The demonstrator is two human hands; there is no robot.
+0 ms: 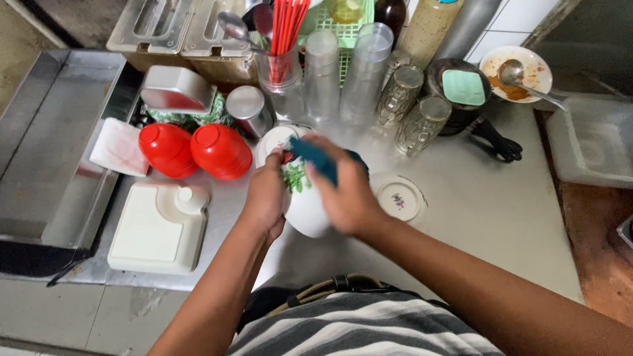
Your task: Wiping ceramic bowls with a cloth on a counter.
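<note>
Two bare hands meet over a grey counter (488, 217), seen from above. The left hand (266, 194) is closed around the side of a white ceramic bowl (304, 201) with a green leaf and red flower print, holding it tilted at the middle of the counter, close to the person's body. The right hand (346, 191) presses a teal cloth or sponge (315, 157) against the bowl; the hand is blurred, so the exact finger grip is hard to make out. Just right of the bowl lies a small white saucer (399, 199) with a floral centre. To the left sit two red plastic bowls (195, 150) turned upside down, and near them a white lidded container (157, 227). Behind stand clear tumblers (346, 72), patterned glasses (412, 109) and a cup of red chopsticks (285, 39).
</note>
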